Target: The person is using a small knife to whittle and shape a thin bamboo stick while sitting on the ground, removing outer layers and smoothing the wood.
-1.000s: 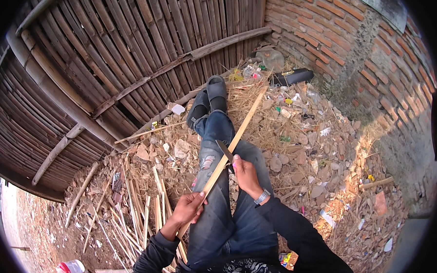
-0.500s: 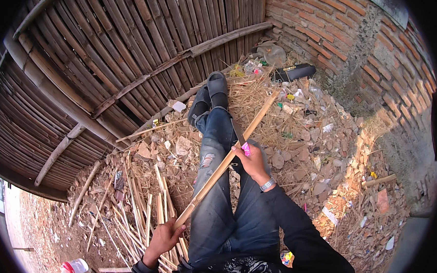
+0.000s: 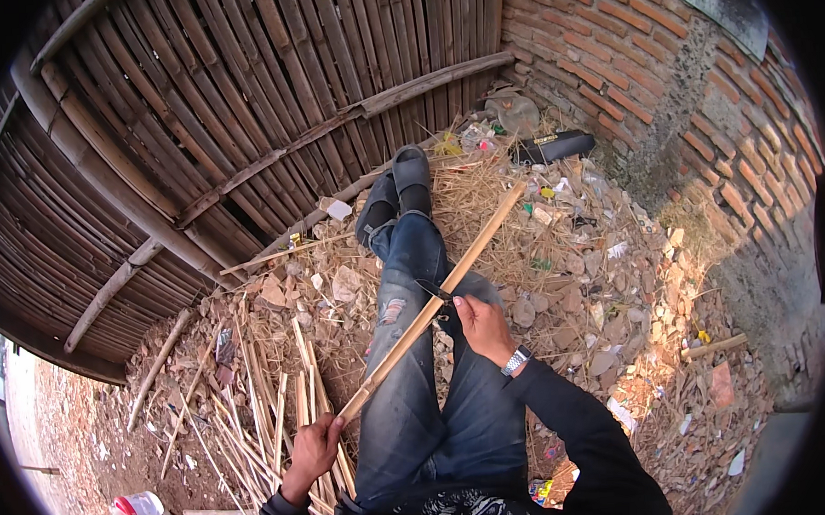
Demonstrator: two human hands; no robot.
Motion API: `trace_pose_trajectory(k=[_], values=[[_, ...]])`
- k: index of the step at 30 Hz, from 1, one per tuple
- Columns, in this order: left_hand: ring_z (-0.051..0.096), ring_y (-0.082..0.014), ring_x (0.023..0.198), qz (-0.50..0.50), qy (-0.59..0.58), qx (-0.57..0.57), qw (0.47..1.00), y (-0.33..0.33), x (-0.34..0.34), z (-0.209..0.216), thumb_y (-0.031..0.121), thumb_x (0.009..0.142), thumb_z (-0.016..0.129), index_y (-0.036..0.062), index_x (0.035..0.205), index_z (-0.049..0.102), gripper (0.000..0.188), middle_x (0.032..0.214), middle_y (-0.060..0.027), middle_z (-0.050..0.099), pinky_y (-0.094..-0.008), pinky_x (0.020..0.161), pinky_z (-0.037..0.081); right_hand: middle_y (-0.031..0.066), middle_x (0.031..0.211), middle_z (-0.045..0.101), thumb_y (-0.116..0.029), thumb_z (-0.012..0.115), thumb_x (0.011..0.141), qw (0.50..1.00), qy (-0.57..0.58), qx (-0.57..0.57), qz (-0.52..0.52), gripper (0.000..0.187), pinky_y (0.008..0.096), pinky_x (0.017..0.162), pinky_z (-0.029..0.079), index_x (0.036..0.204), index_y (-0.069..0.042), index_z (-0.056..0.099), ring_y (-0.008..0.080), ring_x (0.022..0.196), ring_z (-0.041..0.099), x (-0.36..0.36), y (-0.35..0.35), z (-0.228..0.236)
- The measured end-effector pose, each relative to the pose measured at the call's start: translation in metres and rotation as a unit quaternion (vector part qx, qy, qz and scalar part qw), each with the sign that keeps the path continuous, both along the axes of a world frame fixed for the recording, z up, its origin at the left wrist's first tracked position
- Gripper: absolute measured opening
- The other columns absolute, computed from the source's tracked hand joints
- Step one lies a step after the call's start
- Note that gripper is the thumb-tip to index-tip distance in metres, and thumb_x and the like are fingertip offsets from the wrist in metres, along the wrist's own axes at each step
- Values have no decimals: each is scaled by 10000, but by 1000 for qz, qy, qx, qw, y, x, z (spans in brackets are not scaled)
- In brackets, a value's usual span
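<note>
I'm watching the left hand clamping the near end of a strip, probably steadying it; beyond that hand, it's slanting over the legs. The right hand is clasping a knife (handle mostly hidden), blade lying across the strip.

- The top was black, with long sleeves reaching close to the wrists.
- A pale grey-and-white print marked its front.
- A silver metal-link watch circled the wrist of the right hand.
- The blue jeans were faded over the thighs, with a ragged tear at one knee.
- Dark grey slip-on shoes covered dark socks.
</note>
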State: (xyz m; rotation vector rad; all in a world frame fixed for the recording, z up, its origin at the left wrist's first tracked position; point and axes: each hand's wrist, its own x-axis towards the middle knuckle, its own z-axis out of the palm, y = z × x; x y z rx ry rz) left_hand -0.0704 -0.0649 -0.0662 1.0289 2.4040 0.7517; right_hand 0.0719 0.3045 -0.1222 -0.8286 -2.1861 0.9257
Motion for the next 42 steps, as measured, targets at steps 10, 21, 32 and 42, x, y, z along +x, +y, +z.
trace_pose_trajectory(k=[10, 21, 32, 42], values=[[608, -287, 517, -10, -57, 26, 998, 11, 1, -2, 292, 1090, 555, -6, 830, 643, 405, 562, -135, 562, -424, 556, 463, 245, 673, 601, -381, 506, 1104, 995, 43, -63, 69, 463, 498, 564, 442, 873, -8, 657, 479, 673, 621, -5, -22, -2], [585, -212, 557, 5, -120, 32, 992, 33, 1, -4, 346, 1089, 575, -13, 864, 660, 432, 622, -127, 599, -392, 575, 473, 252, 797, 693, -406, 451, 1113, 994, 59, -88, 36, 507, 510, 664, 528, 965, 2, 712, 471, 795, 693, -15, -51, -13], [567, -107, 570, 34, -240, 39, 969, 51, 2, -22, 403, 1108, 530, 8, 877, 683, 483, 605, -20, 584, -304, 572, 461, 174, 656, 608, -424, 450, 1121, 993, 61, -72, 77, 532, 446, 577, 468, 883, 11, 644, 391, 624, 642, -15, -61, -11], [453, -68, 445, 79, -389, 64, 916, 75, 4, -14, 367, 1119, 520, 30, 870, 654, 440, 578, 14, 529, -266, 439, 355, 211, 684, 643, -401, 482, 1113, 986, 11, -156, 55, 510, 470, 588, 490, 870, 7, 666, 439, 699, 677, -15, -47, 13]])
